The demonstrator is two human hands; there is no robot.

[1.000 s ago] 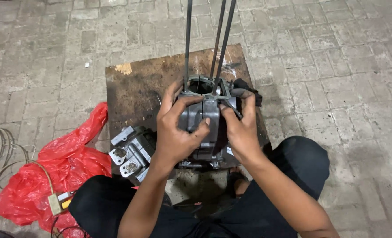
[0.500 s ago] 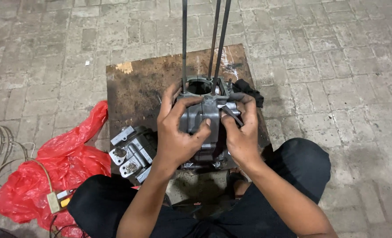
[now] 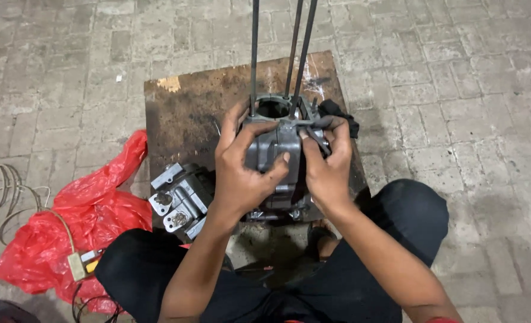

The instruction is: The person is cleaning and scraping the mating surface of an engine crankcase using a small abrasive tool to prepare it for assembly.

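A: What do the two hands hold?

B: Both hold one grey metal engine block (image 3: 274,152). It stands on a dark, stained wooden board (image 3: 187,107) that lies on the brick floor (image 3: 456,72), just in front of the person's knees. The left hand (image 3: 241,173) has its fingers (image 3: 259,128) wrapped around the left side of the block, the thumb on the front face. The right hand (image 3: 325,164) grasps the right side, and its fingers press on the upper edge, where a black rag (image 3: 340,113) also lies.

A: Is there some container?

B: The block has a round opening (image 3: 273,107) on top. It looks hollow; I cannot tell what is inside. Three thin metal rods (image 3: 254,54) rise from the top of the block, around this opening, and go out of the picture.

A: What else is there, and how many?

B: One second metal engine part (image 3: 178,200), lighter grey, lies at the left edge of the board, near the left forearm. One red plastic bag (image 3: 68,221) lies crumpled on the floor to the left; what it holds is hidden. On the bag rests one small beige box (image 3: 76,266) with a cable (image 3: 2,191), which makes loops on the floor.
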